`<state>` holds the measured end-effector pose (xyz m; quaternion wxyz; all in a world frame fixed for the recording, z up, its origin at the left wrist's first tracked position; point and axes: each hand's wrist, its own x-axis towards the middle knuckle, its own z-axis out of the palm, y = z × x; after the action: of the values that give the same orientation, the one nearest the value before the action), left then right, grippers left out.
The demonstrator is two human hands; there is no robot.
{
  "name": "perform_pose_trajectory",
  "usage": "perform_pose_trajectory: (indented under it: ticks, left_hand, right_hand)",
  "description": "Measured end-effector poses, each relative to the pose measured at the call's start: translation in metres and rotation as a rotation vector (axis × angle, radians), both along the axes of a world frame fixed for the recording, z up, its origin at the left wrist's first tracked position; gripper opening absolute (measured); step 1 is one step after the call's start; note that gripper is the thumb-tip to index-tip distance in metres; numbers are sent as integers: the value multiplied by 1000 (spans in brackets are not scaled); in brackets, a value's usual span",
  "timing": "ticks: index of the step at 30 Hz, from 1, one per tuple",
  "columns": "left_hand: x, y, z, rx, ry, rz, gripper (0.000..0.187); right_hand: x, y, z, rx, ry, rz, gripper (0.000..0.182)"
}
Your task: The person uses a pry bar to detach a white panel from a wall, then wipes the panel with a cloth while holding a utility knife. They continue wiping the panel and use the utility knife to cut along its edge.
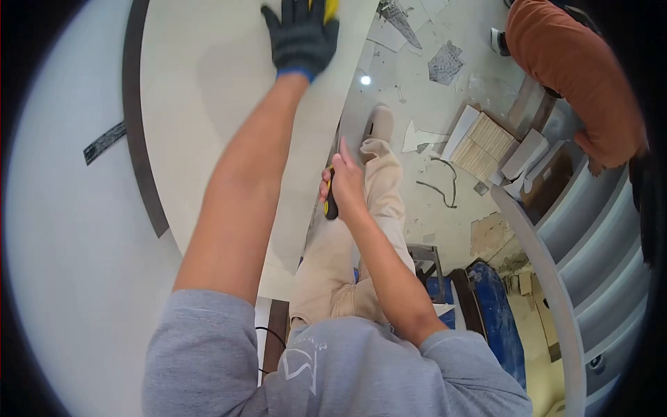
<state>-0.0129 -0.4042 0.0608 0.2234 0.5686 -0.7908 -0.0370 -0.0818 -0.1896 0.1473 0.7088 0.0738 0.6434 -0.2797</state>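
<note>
My left hand [303, 38], in a dark grey glove with a blue cuff, reaches to the top of the view over a pale board [222, 90]. Its fingers are spread, with their tips cut off by the frame. A yellow thing [331, 10] shows between forefinger and thumb, most of it out of sight. My bare right hand [345, 182] is closed around the black-and-yellow handle [331, 201] of a hand tool beside the board's right edge. A thin shaft or blade points up from this grip; I cannot tell the tool's kind.
A dark curved edge strip [135, 118] borders the board on the left. Scraps and a broken tile piece [445, 64] litter the floor. Near a stack of pale strips [481, 147], another person's orange sleeve [580, 69] reaches in. A curved slatted rack [590, 236] stands right, past a blue bag [497, 313].
</note>
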Motion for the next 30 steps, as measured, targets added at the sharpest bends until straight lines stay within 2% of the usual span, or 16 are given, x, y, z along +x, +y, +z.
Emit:
perform_pose_trajectory:
  ticks: [1, 2, 4, 5, 7, 8, 9, 12, 15, 16, 18, 21, 22, 25, 26, 30]
  left_hand:
    - [9, 26, -21, 29, -228, 9, 51]
    - [19, 61, -11, 108, -256, -28, 53]
    - [44, 135, -4, 242, -253, -63, 53]
    - [55, 169, 1, 305, -199, -88, 54]
    - [68, 201, -4, 284, -181, -114, 54]
    - [64, 197, -4, 294, -179, -110, 54]
    - [67, 200, 0, 322, -191, -103, 54]
    - [69, 201, -1, 321, -186, -119, 53]
    - [67, 201, 1, 319, -191, -102, 53]
    - [66, 198, 7, 409, -206, -101, 55]
    - [65, 191, -1, 353, -147, -101, 55]
    - [69, 208, -1, 326, -133, -106, 55]
    - [67, 208, 0, 332, -145, -103, 54]
    - [66, 196, -1, 310, -167, -110, 54]
    - [67, 200, 0, 324, -173, -107, 54]
    - [67, 202, -2, 325, -152, -101, 57]
  right_hand:
    - [3, 9, 2, -30, 1, -13, 51]
    - [7, 21, 7, -46, -1, -33, 51]
    - [13, 32, 29, -126, 4, -128, 52]
    - [20, 40, 30, -114, 26, -96, 52]
    - [23, 36, 1, -137, 96, -14, 51]
    - [18, 26, -16, -32, 48, -16, 51]
    - [17, 37, -12, -42, 54, -30, 52]
    - [13, 28, 27, -143, 55, -73, 52]
    - [19, 21, -14, -71, 118, -13, 52]
    - [16, 14, -12, -82, 97, -23, 52]
    - [9, 16, 0, -69, 49, -40, 52]
    - [22, 22, 5, -165, 165, 5, 52]
    - [24, 18, -8, -116, 153, 19, 52]
    - [15, 32, -4, -62, 42, -14, 52]
    - [17, 39, 21, -71, 66, -7, 52]
    - [29, 75, 9, -76, 88, 17, 51]
